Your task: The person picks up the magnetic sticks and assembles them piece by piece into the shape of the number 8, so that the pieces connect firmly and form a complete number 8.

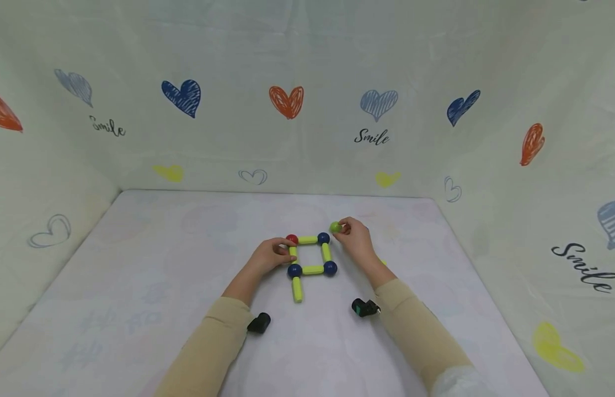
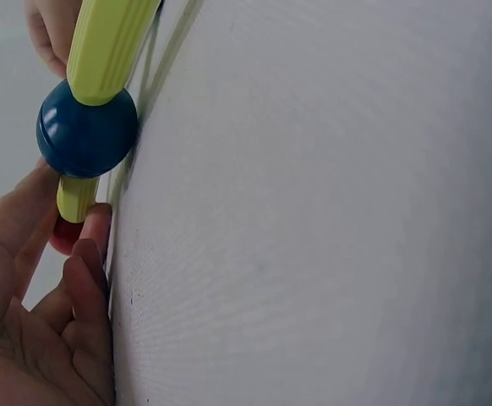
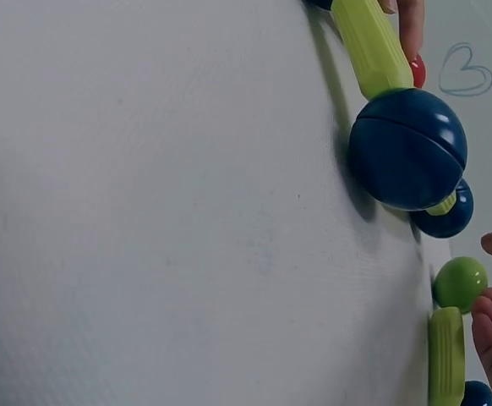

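Note:
A square of yellow-green magnetic rods joined by balls lies on the table. Its far left corner is a red ball point(image 1: 291, 239); the other corners are blue balls point(image 1: 330, 268). One more rod point(image 1: 297, 290) sticks out from the near left corner toward the person. My left hand point(image 1: 271, 255) grips the left side rod point(image 2: 77, 199) close to the red ball, fingers on both sides. Just beyond the far right corner, my right hand point(image 1: 356, 237) pinches a green ball point(image 1: 335, 226) in its fingertips. That green ball point(image 3: 461, 284) appears apart from the square.
Beside the right hand, another rod point(image 3: 446, 355) and a blue ball point(image 3: 478, 394) show in the right wrist view, mostly hidden by the arm in the head view. Black wrist cameras point(image 1: 259, 323) hang near both sleeves. A heart-printed curtain point(image 1: 317, 149) stands behind the white table point(image 1: 188, 231).

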Demonstrator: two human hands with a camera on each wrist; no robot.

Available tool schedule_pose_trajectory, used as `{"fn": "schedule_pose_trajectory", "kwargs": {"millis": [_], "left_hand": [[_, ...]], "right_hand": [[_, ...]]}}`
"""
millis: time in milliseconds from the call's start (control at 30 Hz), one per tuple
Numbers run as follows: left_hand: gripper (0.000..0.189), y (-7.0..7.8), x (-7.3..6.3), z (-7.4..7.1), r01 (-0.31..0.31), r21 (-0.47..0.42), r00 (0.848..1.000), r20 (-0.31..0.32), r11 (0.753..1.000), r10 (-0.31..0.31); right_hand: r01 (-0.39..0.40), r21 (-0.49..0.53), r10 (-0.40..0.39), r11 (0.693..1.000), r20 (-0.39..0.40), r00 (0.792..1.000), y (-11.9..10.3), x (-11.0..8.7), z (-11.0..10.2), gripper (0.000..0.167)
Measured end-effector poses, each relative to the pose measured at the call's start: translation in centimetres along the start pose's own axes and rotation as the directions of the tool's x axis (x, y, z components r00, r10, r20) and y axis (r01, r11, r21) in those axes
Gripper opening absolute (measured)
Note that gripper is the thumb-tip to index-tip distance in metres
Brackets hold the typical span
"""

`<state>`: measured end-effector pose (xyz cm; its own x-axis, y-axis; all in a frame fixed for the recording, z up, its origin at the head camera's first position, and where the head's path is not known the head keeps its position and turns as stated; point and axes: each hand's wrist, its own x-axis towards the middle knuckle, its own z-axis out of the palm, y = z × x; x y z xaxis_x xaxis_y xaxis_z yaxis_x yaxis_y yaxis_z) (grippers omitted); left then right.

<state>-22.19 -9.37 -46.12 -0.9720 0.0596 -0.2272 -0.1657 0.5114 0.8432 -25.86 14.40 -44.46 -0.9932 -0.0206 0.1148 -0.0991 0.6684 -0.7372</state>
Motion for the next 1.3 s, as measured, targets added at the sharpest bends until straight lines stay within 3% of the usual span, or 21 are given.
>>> {"fn": "schedule_pose_trajectory", "kwargs": {"millis": [333, 767, 1300], "left_hand": [[0.034, -0.2, 0.1, 0.0, -0.007, 0.003, 1.0, 0.007, 1.0, 0.007], [0.035, 0.0, -0.1, 0.0, -0.014, 0.018, 1.0, -0.002, 1.0, 0.014], [0.035, -0.2, 0.2, 0.1, 0.004, 0.02, 1.0, -0.005, 1.0, -0.004]], "right_hand": [[-0.057, -0.054, 0.058, 0.997, 0.016, 0.998, 0.5, 0.9, 0.8, 0.039], [-0.029, -0.099, 0.031, 0.995, 0.025, 0.999, 1.0, 1.9, 1.5, 0.047], [-0.029, -0.104, 0.03, 0.994, 0.001, 1.0, 0.8, 1.5, 1.3, 0.041]]}}
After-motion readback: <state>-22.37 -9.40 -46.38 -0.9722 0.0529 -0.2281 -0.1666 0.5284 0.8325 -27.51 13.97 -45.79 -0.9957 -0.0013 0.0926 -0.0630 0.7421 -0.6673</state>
